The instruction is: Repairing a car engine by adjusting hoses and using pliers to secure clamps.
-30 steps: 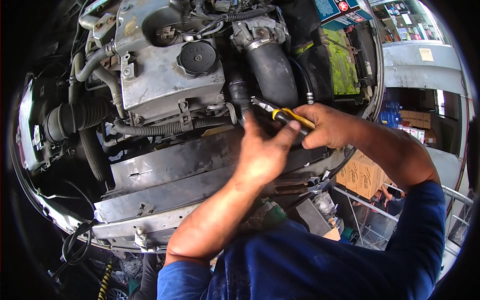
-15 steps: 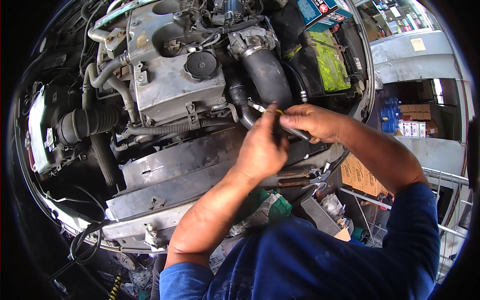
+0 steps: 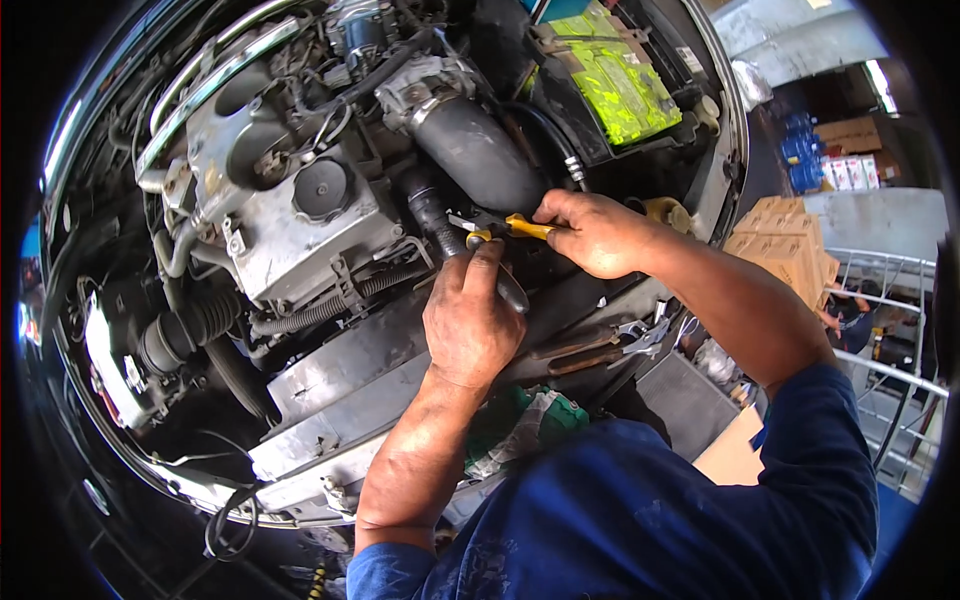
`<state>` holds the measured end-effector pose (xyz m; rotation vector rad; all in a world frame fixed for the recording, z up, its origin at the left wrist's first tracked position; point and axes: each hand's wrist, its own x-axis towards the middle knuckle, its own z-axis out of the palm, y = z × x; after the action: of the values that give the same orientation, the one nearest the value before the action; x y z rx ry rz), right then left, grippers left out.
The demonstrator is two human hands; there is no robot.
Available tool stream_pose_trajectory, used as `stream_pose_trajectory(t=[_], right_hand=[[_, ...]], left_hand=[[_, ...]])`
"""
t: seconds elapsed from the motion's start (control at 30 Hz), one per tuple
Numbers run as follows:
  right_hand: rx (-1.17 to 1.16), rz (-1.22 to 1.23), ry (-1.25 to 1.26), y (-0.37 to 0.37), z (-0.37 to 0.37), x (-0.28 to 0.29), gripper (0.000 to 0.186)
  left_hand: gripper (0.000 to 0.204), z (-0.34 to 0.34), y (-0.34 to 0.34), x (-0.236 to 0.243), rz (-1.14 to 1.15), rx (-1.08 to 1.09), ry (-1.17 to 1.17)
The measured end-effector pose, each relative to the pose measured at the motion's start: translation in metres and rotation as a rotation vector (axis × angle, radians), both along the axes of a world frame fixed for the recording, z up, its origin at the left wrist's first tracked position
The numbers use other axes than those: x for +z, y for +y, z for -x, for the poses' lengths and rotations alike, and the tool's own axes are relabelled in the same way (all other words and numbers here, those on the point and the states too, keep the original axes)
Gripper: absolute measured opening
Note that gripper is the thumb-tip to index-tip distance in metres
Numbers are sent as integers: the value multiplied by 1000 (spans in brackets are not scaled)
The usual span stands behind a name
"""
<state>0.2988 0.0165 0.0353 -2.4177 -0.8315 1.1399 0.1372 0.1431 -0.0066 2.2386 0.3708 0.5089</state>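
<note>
Head | hands apart, each clamped on spread pliers | tip near hose | fender edge well right

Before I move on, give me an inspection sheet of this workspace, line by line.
Surface: grey metal panel along the front, smudged.
Job's things: yellow-handled pliers, handles spread, head near a black hose; contact cannot be told.
Clutter: loose hand tools at the front edge; green-and-white bundle nearer the person.
Left grip: closed on the pliers.
Right grip: pinching the yellow handle.
Cables: black cable looped at front left.
Surroundings: cardboard boxes, metal railing and part of another person, at right.
</note>
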Motion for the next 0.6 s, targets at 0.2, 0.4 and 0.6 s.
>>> stream_pose_trajectory(t=[0.2, 0.4, 0.6], right_hand=[[-24, -9, 49, 2, -2, 1, 26], [49, -108, -11, -2, 2, -12, 33], [120, -46, -108, 5, -14, -19, 32]], left_hand=[[37, -12, -4, -2, -89, -13, -27], [50, -23, 0, 12, -199, -46, 73], [26, -47, 25, 24, -238, -62, 4]])
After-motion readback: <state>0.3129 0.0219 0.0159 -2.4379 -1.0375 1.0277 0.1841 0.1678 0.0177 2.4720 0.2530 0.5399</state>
